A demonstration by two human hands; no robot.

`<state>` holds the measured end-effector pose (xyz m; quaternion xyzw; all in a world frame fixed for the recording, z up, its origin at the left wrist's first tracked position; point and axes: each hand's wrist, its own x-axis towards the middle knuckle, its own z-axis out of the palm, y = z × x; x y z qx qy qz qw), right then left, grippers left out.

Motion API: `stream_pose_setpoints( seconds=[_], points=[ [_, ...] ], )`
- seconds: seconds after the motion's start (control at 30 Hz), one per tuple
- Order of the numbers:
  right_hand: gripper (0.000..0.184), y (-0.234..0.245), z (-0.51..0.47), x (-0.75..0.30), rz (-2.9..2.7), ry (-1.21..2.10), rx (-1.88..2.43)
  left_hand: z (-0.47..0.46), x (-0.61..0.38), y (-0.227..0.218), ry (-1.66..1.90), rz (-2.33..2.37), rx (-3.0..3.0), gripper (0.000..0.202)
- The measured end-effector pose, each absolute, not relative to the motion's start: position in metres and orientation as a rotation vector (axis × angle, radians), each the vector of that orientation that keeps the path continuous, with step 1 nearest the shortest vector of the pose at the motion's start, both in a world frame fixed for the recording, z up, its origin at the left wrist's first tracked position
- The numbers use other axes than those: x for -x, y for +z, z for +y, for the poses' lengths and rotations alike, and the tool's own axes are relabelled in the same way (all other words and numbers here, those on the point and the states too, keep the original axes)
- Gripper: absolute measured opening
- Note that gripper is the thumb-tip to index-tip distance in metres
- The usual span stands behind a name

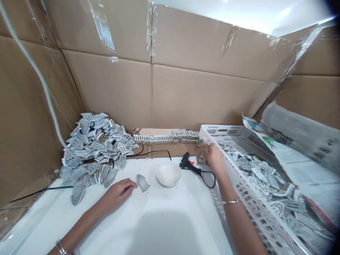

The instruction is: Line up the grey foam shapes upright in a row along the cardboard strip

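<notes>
My left hand (120, 192) rests on the white tabletop, fingers loosely bent and index finger stretched out. Its fingertip is at the left edge of a grey arch-shaped piece (142, 183), which lies flat; nothing shows in the hand. My right hand (214, 157) is closed at a crumpled clear plastic bag (202, 151) beside the basket wall. The bag partly hides its fingertips, and its contents are too blurred to name. Left of the bag lies a black glue gun (190, 164) with an orange tip. A white bowl (168, 174) sits between my hands.
A large heap of similar pieces (98, 141) stands back left. Several more stand in a row (159, 139) along the cardboard wall (180, 95). On the right, a white perforated basket (248, 193) holds loose pieces and newspaper (297, 156). A white cable (39, 74) hangs at left.
</notes>
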<state>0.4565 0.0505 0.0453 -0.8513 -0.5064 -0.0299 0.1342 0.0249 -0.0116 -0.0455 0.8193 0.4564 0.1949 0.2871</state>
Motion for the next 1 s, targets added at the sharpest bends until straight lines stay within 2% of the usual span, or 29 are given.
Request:
stream_pose_setpoints(
  seconds=[0.47,0.67,0.87,1.0],
  points=[
    [0.034,0.092,0.029,-0.433,-1.508,-0.288,2.346,-0.012,-0.025,-0.044,0.508,1.228,-2.199,0.034],
    [0.032,0.105,0.039,-0.428,-1.425,-0.23,2.224,-0.001,-0.033,-0.017,0.649,1.211,-2.163,0.035],
    [0.025,0.124,0.049,-0.433,-1.377,-0.198,1.897,0.072,-0.102,0.03,0.773,1.143,-2.198,0.038],
    [0.025,0.124,0.057,-0.439,-1.433,-0.077,1.778,0.148,-0.158,0.039,0.725,1.148,-2.301,0.045]
  ],
)
